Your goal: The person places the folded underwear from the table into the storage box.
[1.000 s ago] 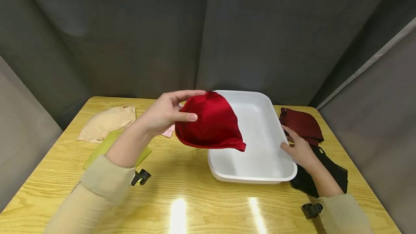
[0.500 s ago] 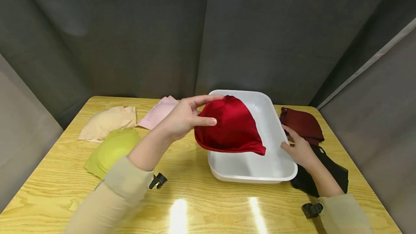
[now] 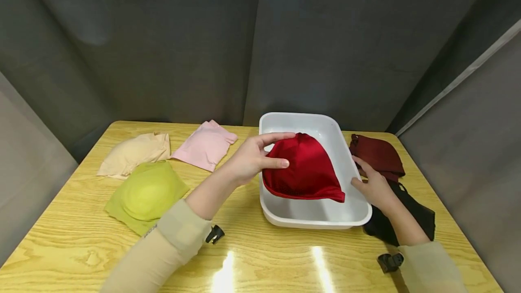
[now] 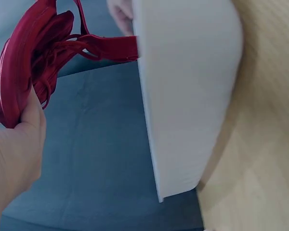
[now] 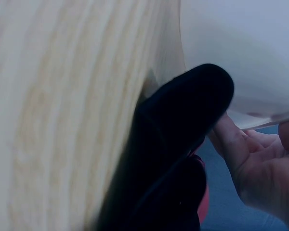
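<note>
A folded red satin bra point(image 3: 305, 171) hangs over the white plastic basin point(image 3: 317, 223). My left hand point(image 3: 254, 157) pinches its left end between thumb and fingers. In the left wrist view, the straps of the red bra point(image 4: 14, 86) dangle loose, and one band reaches the basin's rim. My right hand point(image 3: 376, 189) holds the basin's right rim, thumb on the inner side and fingers outside. The right wrist view has this hand point(image 5: 265, 173) below the basin's white wall point(image 5: 245, 57).
Left on the wooden table point(image 3: 252, 257) lie a beige bra point(image 3: 136, 153), a yellow-green bra point(image 3: 148, 191) and a pink bra point(image 3: 205, 144). Right of the basin are a maroon bra point(image 3: 378, 155) and a black bra point(image 3: 417, 214). Grey curtains point(image 3: 183, 49) stand behind.
My left hand has carried the red bra rightward and slightly nearer, from the basin's left edge to over its middle. The pink bra has come into full view. The right hand keeps its place.
</note>
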A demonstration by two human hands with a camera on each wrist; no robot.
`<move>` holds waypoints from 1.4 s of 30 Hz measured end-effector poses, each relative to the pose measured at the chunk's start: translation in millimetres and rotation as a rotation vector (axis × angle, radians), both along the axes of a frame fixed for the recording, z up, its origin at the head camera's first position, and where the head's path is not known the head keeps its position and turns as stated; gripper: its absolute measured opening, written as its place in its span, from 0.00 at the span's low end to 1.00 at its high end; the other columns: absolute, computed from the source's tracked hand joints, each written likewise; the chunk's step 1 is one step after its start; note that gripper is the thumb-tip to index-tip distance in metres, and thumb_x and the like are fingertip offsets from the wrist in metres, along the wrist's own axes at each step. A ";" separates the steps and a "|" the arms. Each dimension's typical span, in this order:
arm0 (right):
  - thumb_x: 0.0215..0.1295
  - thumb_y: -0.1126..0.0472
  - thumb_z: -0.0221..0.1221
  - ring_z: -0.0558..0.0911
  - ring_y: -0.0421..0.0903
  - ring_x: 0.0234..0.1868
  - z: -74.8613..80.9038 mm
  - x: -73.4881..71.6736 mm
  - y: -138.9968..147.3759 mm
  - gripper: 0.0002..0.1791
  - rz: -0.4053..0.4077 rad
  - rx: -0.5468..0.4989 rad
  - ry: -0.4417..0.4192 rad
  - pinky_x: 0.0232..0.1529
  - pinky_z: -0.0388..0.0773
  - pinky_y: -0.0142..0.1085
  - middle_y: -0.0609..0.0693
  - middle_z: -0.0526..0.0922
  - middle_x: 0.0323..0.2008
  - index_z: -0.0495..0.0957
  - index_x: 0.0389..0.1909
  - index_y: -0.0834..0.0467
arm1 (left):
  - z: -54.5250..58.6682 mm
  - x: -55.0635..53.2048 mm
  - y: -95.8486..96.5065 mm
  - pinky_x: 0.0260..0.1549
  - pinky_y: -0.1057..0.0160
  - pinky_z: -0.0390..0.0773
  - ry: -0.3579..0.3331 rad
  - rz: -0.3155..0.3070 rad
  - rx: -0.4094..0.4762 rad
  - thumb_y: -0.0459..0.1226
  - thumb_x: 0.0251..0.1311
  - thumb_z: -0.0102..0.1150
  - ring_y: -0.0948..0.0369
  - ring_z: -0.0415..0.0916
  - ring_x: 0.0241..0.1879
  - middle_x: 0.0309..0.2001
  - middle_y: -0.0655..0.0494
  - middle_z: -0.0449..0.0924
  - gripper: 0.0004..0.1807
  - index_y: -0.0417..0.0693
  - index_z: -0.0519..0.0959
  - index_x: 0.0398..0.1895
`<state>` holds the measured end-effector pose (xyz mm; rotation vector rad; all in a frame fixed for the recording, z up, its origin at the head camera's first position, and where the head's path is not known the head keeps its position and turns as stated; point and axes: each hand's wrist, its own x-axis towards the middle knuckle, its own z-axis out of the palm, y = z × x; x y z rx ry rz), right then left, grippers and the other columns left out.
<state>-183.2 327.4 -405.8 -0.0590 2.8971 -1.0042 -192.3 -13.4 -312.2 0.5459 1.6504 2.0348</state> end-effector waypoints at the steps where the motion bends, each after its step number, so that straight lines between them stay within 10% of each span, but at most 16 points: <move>1: 0.66 0.62 0.50 0.73 0.70 0.54 0.4 0.0 0.0 0.36 0.003 -0.001 0.001 0.44 0.78 0.56 0.74 0.66 0.60 0.47 0.73 0.61 | -3.2 -0.3 1.8 0.42 0.51 0.81 -0.004 0.004 -0.007 0.22 0.53 0.61 0.56 0.80 0.42 0.56 0.46 0.75 0.31 0.47 0.72 0.62; 23: 0.66 0.63 0.50 0.74 0.70 0.52 -0.6 -0.3 -1.5 0.37 -0.002 -0.033 -0.011 0.41 0.79 0.56 0.74 0.66 0.59 0.47 0.73 0.60 | -69.4 -5.1 41.7 0.38 0.59 0.83 0.087 -0.001 -0.165 0.24 0.48 0.67 0.59 0.80 0.41 0.56 0.56 0.76 0.31 0.52 0.77 0.58; 42: 0.67 0.61 0.50 0.72 0.70 0.55 -1.0 -0.4 -0.8 0.37 -0.004 -0.020 -0.004 0.45 0.77 0.58 0.75 0.65 0.60 0.46 0.73 0.61 | -79.9 -15.5 48.8 0.58 0.66 0.70 0.586 0.030 -0.604 0.35 0.49 0.71 0.65 0.69 0.59 0.58 0.61 0.75 0.27 0.58 0.77 0.55</move>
